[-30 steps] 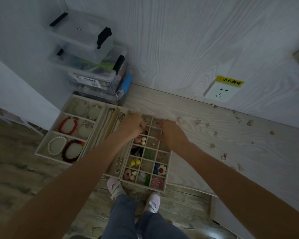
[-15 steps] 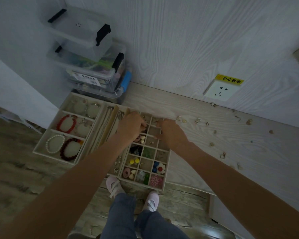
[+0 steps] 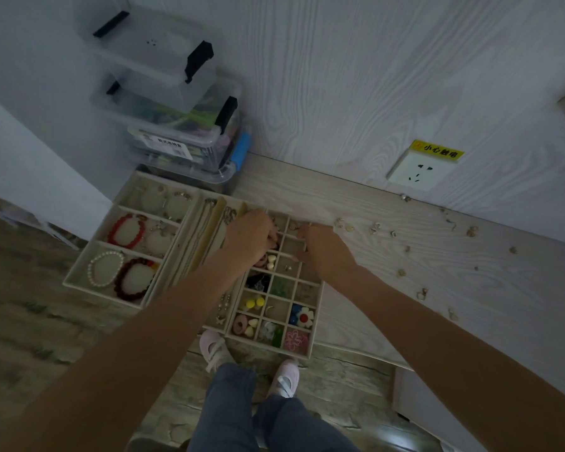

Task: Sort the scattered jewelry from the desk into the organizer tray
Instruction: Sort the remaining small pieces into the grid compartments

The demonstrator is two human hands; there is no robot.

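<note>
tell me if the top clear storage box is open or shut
Shut: the top clear box has its lid seated flat, with both black latches folded down over its ends.

The desk shows pale, matt wood grain, as does the wall behind it. The organizer tray looks lined with soft, matt beige fabric. Far left, the stacked storage boxes are clear glossy plastic with black clips.
</note>
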